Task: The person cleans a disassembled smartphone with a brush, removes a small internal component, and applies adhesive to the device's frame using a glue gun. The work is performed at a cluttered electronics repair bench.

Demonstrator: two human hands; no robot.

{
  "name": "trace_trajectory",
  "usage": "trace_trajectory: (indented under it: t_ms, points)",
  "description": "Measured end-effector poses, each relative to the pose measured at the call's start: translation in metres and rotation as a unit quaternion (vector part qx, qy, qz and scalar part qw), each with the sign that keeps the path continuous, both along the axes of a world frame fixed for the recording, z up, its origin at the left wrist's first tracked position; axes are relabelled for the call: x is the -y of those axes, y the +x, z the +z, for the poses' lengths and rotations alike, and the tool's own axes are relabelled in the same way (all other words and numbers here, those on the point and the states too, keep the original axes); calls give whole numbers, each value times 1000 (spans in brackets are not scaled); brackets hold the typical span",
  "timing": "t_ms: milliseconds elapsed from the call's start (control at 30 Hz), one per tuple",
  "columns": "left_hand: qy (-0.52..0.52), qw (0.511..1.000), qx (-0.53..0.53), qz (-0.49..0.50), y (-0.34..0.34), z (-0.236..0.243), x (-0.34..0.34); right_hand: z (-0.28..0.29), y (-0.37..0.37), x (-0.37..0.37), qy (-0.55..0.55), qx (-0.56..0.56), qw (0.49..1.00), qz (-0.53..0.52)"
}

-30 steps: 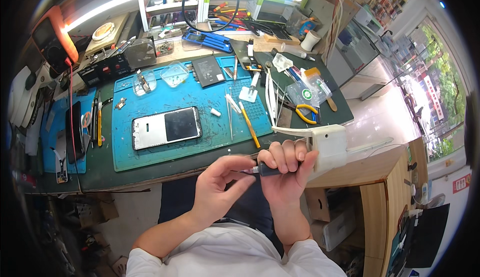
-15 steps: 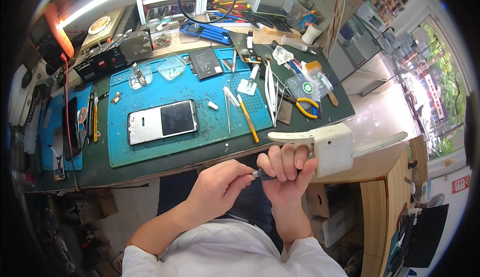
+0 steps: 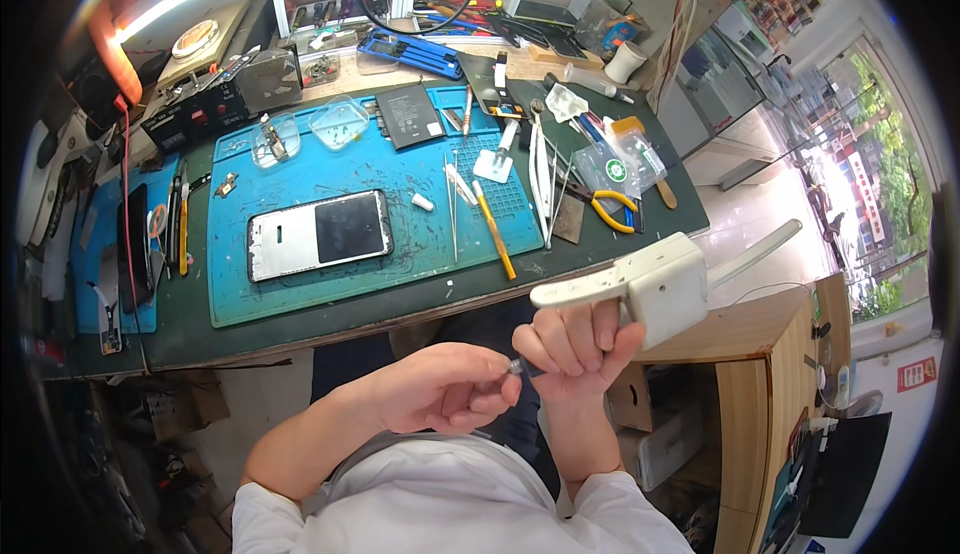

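Note:
Above the near edge of the bench, my right hand curls round a short dark tube. My left hand pinches the tube's small pale tip between thumb and forefinger, its other fingers loosely bent. A white boxy tool with long curved arms sits against the back of my right fingers; how it joins the tube is hidden. On the blue mat lies an opened phone, part silver-white and part black. To its right are a small white cap and a yellow pen-like tool.
A black battery and clear plastic trays lie farther back on the mat. Yellow-handled pliers, tweezers and packets are to the right. A wooden cabinet stands at the right; shelves with tools line the back.
My left hand has turned, its lower fingers now loosened, while thumb and forefinger stay at the tip. The white tool has tilted, with its rear arm rising.

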State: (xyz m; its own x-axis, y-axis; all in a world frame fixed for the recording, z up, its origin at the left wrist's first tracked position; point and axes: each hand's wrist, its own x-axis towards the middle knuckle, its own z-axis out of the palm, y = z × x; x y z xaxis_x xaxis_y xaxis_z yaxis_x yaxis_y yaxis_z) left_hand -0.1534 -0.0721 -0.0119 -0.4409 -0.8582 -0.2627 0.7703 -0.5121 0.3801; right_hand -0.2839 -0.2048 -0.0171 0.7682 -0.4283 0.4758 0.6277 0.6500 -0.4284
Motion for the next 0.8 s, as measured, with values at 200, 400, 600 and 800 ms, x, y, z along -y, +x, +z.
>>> trace_trajectory:
  t_ms: [200, 400, 600, 800]
  points:
    - [-125, 973, 180, 66, 1, -5, -3, 3, -2, 1, -49, -1, 999, 13]
    - [-257, 812, 499, 158, -5, 8, -10, 7, -5, -17, 6, -32, 998, -53]
    - [-315, 732, 574, 188, -4, 13, -11, 6, -7, -24, 15, -27, 996, -85]
    - [-298, 749, 570, 158, -6, 9, -10, 6, -11, -23, -11, -75, 992, -99]
